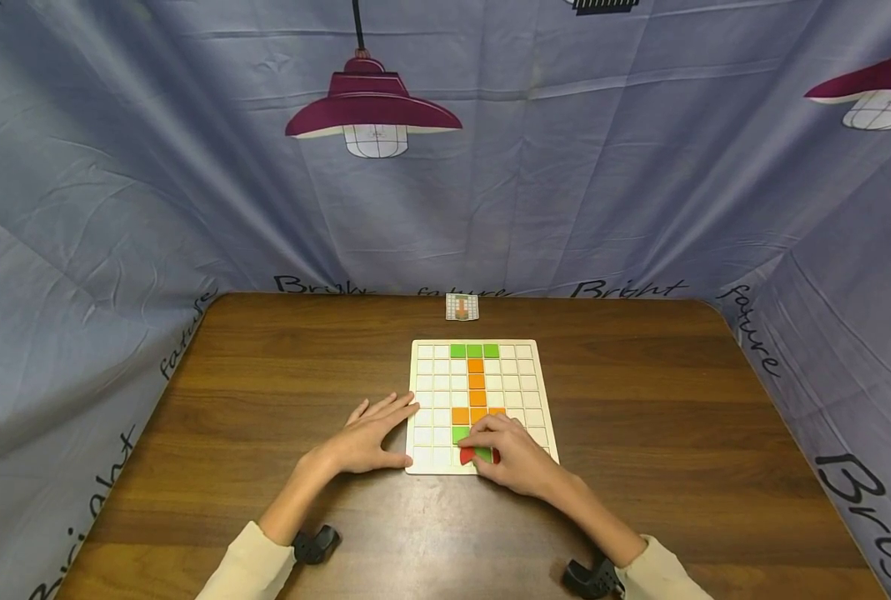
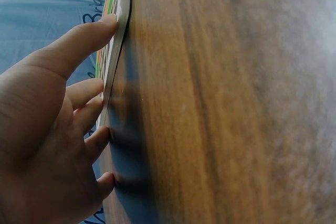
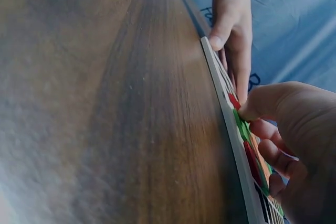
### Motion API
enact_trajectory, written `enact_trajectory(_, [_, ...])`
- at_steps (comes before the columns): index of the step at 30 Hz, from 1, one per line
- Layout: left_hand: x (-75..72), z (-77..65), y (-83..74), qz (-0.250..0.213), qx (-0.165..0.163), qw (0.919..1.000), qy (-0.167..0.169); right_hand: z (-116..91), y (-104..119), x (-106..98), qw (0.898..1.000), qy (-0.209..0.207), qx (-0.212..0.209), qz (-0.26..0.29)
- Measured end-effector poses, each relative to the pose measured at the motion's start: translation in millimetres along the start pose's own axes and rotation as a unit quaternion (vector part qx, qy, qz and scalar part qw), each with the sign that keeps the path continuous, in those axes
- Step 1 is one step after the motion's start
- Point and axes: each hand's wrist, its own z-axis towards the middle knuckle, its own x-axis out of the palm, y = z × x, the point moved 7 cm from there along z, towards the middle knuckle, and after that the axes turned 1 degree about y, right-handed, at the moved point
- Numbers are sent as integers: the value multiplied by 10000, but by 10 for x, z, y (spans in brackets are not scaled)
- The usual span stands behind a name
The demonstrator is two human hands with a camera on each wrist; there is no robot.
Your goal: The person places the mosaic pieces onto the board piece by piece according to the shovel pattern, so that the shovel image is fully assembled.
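A white grid board (image 1: 432, 457) lies on the table, holding green tiles (image 1: 474, 352) in its top row and a column of orange tiles (image 1: 476, 382) below. My left hand (image 1: 366, 442) rests with spread, fairly straight fingers, thumb and fingertips at the board's left edge. Over the lower part of the board, my right hand (image 1: 516, 458) has curled fingers, thumb and index finger pinching a red tile (image 1: 467, 456) in the bottom row. Beside that tile sits a green tile (image 3: 241, 126), then another red tile (image 3: 252, 162), partly covered by the hand in the head view.
A small card (image 1: 462, 307) with a printed grid pattern lies at the back edge of the brown wooden table (image 1: 302, 350). Blue-grey fabric (image 1: 565, 208) hangs behind and at both sides. Black wrist devices (image 1: 316, 546) sit by both sleeves.
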Motion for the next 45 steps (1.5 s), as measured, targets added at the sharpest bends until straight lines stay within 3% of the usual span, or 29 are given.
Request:
enact_trajectory(15, [7,-16,-1,-7,-41,10000,5,-19,106,47,9971,-607,118,-452])
enact_trajectory(35, [-2,-8,-11,-48,32,9999,-89,-23,127,83,9992,-308,18,-264])
enact_trajectory(45, [0,4,-7,-17,52,10000,-72,-32,140,55,9982,-446,-149,-371])
